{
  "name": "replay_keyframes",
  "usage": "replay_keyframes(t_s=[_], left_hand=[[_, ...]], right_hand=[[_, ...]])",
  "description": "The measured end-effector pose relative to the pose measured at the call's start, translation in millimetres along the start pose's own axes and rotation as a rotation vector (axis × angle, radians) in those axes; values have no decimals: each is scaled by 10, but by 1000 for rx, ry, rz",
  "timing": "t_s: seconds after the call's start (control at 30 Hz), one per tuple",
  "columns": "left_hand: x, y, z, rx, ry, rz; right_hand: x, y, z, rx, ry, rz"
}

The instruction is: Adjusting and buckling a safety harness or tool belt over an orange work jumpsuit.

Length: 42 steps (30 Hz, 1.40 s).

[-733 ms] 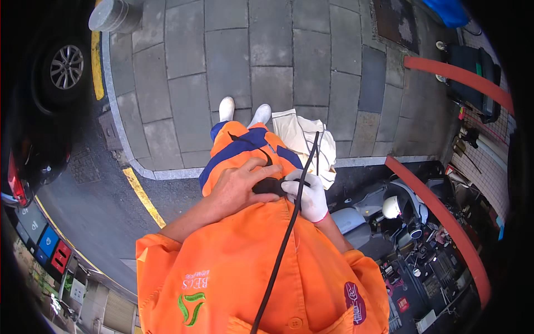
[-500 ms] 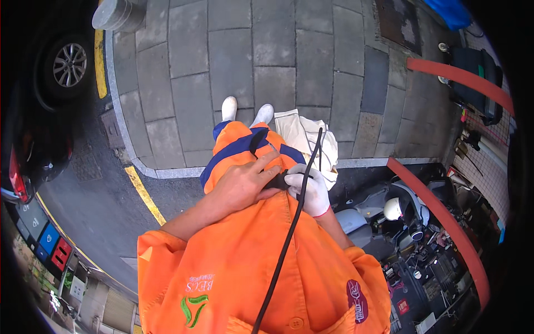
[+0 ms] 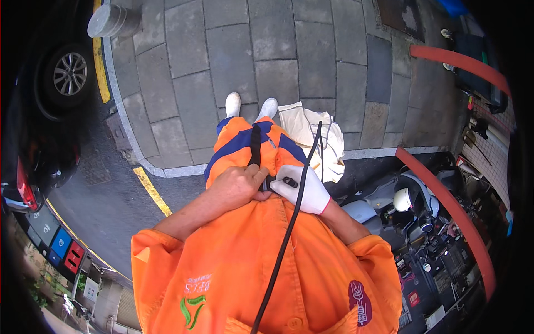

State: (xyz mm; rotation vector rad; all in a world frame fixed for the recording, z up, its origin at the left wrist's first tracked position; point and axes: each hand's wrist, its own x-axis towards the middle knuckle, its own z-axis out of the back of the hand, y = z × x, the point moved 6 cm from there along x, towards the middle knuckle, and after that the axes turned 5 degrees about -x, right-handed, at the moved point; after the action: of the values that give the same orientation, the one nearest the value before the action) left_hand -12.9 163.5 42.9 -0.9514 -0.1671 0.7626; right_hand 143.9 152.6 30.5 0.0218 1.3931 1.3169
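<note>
At the waist of my orange jacket (image 3: pixel 239 250), both hands meet at a black belt. My bare left hand (image 3: pixel 236 186) is closed on it, fingertips tucked in at the front. A loose black strap end (image 3: pixel 255 146) hangs from there over my orange and navy trousers (image 3: pixel 231 147). My right hand (image 3: pixel 305 190), in a white glove, pinches the belt close beside the left fingertips. A small black buckle-like piece (image 3: pixel 290 182) shows at the glove's fingers. The belt is mostly hidden by the hands. A thin black cord (image 3: pixel 285 247) crosses in front of the jacket.
Cream cloth (image 3: pixel 303 128) lies on the paving beside my white boots (image 3: pixel 267 108). A grey scooter (image 3: pixel 378 206) and red curved rails (image 3: pixel 445 203) are at the right. A dark car (image 3: pixel 69 75) stands left of the kerb (image 3: pixel 125 119), near a grey bollard (image 3: pixel 114 21).
My left fingers, spread out before, have curled in at the belt. The right hand has shifted slightly left against them. The black strap end now hangs straighter down the trousers.
</note>
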Motion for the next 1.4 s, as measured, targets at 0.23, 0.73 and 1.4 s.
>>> replay_keyframes(t_s=[0.23, 0.73, 1.4], left_hand=[[-44, 100, 89, -321, -122, 6], [-132, 174, -78, -230, -147, 140], [-90, 133, 97, -459, -188, 185]], right_hand=[[-142, -85, 24, 691, -1, -119], [-32, 305, 48, -305, -82, 29], [-30, -12, 143, 456, 84, -159]])
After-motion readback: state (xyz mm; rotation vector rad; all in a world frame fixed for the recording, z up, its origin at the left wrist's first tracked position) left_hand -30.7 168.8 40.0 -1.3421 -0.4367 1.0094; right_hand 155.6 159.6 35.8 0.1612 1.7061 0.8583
